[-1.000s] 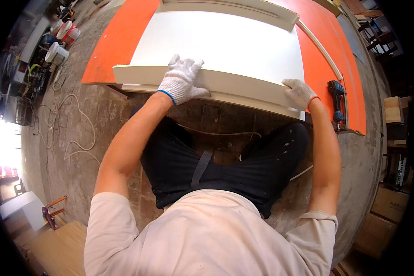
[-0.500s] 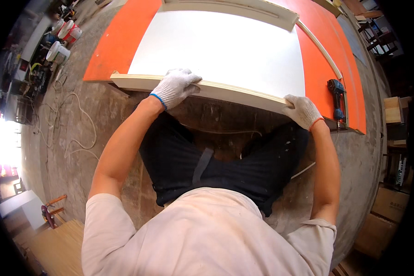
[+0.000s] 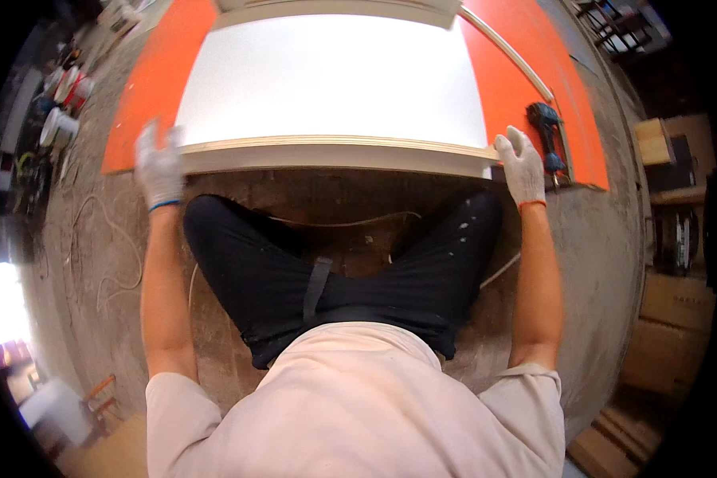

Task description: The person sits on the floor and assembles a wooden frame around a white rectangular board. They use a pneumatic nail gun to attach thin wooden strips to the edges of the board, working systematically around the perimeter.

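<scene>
Along the near side of the white panel [image 3: 334,80] sits the board [image 3: 334,155], with the left hand [image 3: 160,166], fingers spread, and right hand [image 3: 523,169], fingers a little apart, by its ends — maybe to keep it even, though touching is hard to tell.

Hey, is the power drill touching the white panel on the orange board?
Apart. The head view shows a strip of orange board between the power drill and the white panel.

Two gloved hands [image 3: 159,166] [image 3: 524,167] are flanking one white panel [image 3: 334,80], one drill [image 3: 546,134] at two o'clock, at least two blurry buckets [image 3: 59,127] at ten.
</scene>
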`<action>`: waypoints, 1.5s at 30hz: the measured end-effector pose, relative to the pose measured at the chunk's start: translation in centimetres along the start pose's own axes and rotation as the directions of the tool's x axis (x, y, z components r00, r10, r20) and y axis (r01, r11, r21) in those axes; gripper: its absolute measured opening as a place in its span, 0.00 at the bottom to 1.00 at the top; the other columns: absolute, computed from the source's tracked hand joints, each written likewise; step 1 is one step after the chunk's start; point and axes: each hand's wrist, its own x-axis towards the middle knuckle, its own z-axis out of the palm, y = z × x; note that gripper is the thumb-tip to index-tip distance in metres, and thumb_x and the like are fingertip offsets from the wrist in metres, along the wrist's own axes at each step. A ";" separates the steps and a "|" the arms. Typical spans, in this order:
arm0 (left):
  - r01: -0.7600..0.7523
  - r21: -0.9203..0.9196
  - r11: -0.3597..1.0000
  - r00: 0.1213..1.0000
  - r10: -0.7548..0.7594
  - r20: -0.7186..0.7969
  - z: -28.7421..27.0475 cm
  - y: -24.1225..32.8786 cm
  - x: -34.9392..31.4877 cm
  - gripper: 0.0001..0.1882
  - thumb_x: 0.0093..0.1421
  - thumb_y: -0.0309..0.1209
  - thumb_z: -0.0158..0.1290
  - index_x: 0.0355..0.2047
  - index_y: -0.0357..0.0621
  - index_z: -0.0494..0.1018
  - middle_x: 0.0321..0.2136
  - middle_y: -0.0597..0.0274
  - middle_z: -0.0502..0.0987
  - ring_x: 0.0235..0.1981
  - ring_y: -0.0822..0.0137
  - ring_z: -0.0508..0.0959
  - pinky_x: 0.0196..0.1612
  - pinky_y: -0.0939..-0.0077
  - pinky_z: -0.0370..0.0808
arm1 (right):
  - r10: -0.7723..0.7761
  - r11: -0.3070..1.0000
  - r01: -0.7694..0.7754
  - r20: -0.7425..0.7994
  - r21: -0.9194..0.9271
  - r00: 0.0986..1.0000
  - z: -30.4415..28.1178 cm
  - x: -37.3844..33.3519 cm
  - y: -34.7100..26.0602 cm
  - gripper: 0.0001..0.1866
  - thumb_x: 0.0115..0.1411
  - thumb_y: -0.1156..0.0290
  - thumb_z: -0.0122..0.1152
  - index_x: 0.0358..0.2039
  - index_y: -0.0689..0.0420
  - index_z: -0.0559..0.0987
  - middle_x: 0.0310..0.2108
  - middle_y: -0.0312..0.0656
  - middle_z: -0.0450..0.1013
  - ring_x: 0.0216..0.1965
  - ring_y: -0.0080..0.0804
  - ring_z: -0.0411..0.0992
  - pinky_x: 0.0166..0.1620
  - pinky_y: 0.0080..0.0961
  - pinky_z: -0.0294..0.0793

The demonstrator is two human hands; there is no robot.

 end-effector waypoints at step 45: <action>0.175 -0.024 0.984 0.853 -0.139 0.504 -0.8 -17.0 -1.2 0.19 0.71 0.34 0.67 0.57 0.36 0.85 0.49 0.48 0.91 0.51 0.60 0.90 0.56 0.65 0.81 | -0.059 0.880 0.187 0.291 -0.436 0.955 0.6 -3.3 4.9 0.20 0.69 0.53 0.71 0.50 0.56 0.88 0.43 0.58 0.86 0.48 0.60 0.84 0.54 0.54 0.83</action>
